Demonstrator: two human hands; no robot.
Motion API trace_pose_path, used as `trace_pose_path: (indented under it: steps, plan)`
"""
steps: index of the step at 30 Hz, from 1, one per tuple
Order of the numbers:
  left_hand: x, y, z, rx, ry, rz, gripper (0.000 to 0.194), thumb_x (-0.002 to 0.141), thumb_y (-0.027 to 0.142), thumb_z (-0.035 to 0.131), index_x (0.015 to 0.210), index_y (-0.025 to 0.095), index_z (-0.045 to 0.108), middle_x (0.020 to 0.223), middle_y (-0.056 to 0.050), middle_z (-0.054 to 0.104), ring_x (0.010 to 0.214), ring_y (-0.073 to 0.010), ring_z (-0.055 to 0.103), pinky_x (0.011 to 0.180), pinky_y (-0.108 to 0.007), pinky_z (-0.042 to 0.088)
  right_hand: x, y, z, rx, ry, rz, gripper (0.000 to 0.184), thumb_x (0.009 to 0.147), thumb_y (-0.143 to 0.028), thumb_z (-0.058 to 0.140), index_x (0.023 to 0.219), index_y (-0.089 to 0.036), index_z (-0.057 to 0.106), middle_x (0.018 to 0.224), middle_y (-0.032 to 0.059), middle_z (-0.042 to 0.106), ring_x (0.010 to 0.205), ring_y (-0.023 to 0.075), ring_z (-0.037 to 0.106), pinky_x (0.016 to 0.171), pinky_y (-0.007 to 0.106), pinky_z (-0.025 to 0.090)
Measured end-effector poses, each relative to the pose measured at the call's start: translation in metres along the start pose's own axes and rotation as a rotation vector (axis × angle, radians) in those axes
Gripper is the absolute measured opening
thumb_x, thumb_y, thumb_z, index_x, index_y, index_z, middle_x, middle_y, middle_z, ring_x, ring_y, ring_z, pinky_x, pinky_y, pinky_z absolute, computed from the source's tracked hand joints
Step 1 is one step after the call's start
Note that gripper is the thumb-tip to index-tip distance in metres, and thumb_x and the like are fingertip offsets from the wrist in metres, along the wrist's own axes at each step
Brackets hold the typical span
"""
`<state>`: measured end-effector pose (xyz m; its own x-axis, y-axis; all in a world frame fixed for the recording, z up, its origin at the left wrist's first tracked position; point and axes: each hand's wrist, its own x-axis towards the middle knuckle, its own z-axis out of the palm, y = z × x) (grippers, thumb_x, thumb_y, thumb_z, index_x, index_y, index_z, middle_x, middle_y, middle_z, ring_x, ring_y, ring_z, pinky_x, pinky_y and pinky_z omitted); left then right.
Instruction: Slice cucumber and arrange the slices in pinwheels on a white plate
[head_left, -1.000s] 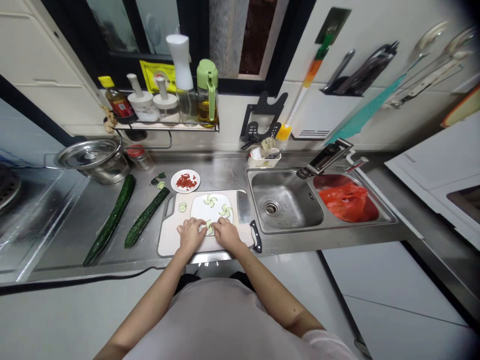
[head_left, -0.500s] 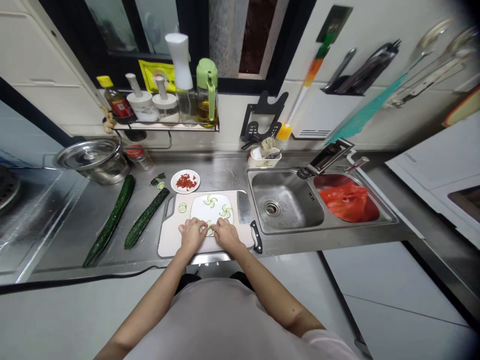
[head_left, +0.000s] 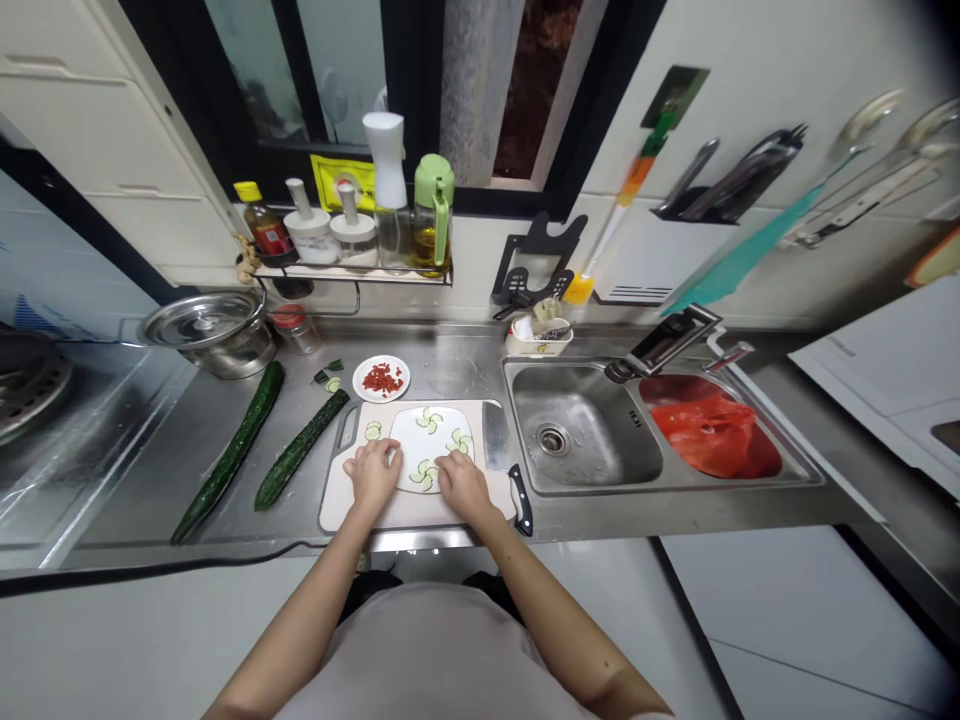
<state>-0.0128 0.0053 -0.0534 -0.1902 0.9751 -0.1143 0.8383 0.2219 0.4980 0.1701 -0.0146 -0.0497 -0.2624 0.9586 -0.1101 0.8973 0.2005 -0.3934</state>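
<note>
A white plate point(head_left: 406, 440) lies on the pale cutting board point(head_left: 420, 512), with cucumber slices point(head_left: 424, 475) set in three pinwheel shapes on it. At the plate's left edge is my left hand point(head_left: 373, 478), thumb and fingers apart and nothing held. My right hand point(head_left: 462, 486) rests over the right edge, beside the lower pinwheel, its fingers loosely bent and apparently empty. More cucumber slices point(head_left: 373, 430) lie on the board to the left. A kitchen knife point(head_left: 519, 500) lies along the board's right side, its black handle toward me.
A small dish point(head_left: 360, 391) of red pieces stands behind the board. Two cucumbers point(head_left: 301, 448) and a lidded steel pot point(head_left: 232, 350) are to the left. The sink point(head_left: 581, 480) is on the right, with a red plastic bag point(head_left: 709, 435) in its far basin. Bottles point(head_left: 433, 215) line a shelf above.
My hands have moved apart from the lower pinwheel, the left toward the plate's left edge and the right to the right. The lower slices now show fully. The view has shifted slightly.
</note>
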Motion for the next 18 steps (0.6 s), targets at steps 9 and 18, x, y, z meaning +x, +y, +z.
trace_pose_path:
  steps: [9, 18]
  plan:
    - [0.044, -0.027, -0.013, 0.091, 0.085, -0.246, 0.036, 0.084, 0.044, 0.048, 0.112, 0.025, 0.062, 0.113, -0.012, 0.063, 0.111, -0.0338, 0.049, 0.092, -0.051, 0.029, -0.004, 0.011, 0.000, 0.121, 0.097, 0.044, 0.030, 0.094, -0.019, 0.040, 0.111, -0.020, 0.064, 0.104, 0.0062, 0.063, 0.101, 0.0177, 0.055, 0.085, 0.026, 0.043]
    - [0.052, -0.029, 0.002, 0.067, 0.157, -0.282, 0.026, 0.079, 0.039, 0.056, 0.098, 0.022, 0.065, 0.110, -0.013, 0.064, 0.109, -0.0343, 0.050, 0.092, -0.052, 0.030, -0.008, 0.014, -0.001, 0.204, 0.194, 0.030, 0.028, 0.092, -0.017, 0.043, 0.105, -0.020, 0.067, 0.098, 0.0063, 0.065, 0.095, 0.0189, 0.058, 0.080, 0.028, 0.044]
